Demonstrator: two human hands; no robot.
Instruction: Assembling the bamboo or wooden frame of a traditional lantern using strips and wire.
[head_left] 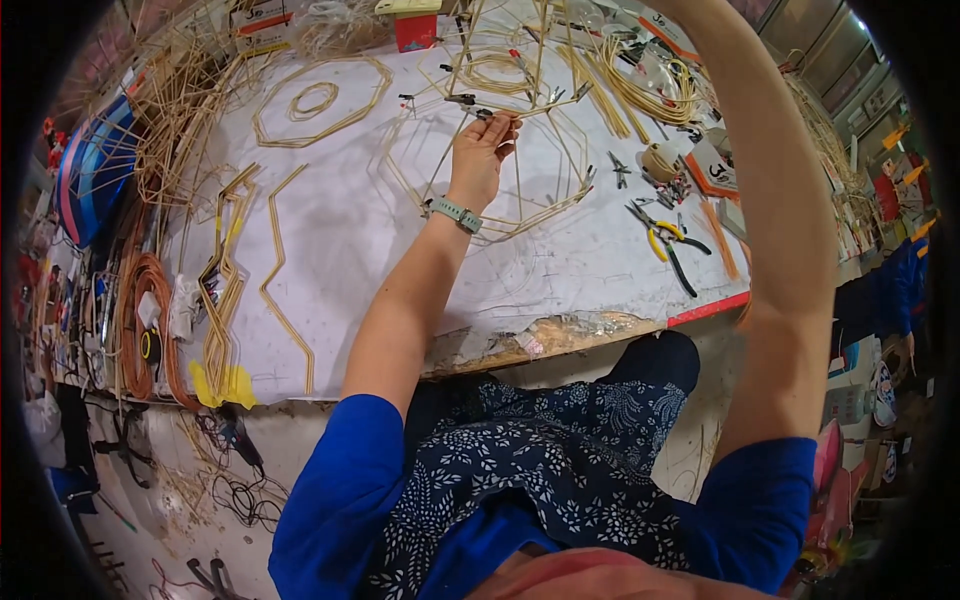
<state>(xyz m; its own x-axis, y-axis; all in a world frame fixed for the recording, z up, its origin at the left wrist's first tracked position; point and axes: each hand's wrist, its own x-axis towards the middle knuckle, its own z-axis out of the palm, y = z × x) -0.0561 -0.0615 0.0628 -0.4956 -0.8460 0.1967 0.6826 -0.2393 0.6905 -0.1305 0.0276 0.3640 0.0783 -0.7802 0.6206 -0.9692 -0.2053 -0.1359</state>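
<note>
My left hand (487,155) is closed on a framework of thin bamboo strips (548,213), its fingertips pinched at a joint near small black clips (462,99). The framework stands on the white-covered table; its strips rise past the top of the view, and an angular lower ring rests near the tabletop. More clips grip its corners. My right forearm (775,180) stretches up on the right and leaves the picture at the top, so the right hand and anything in it are hidden.
Yellow-and-black pliers (665,243) lie right of the framework, below another dark pair of clips (619,169). Coiled strips (660,108) sit at the back right. A flat bamboo octagon (350,124) and bent zigzag strips (272,245) lie left. The table's worn front edge (545,340) is close to my lap.
</note>
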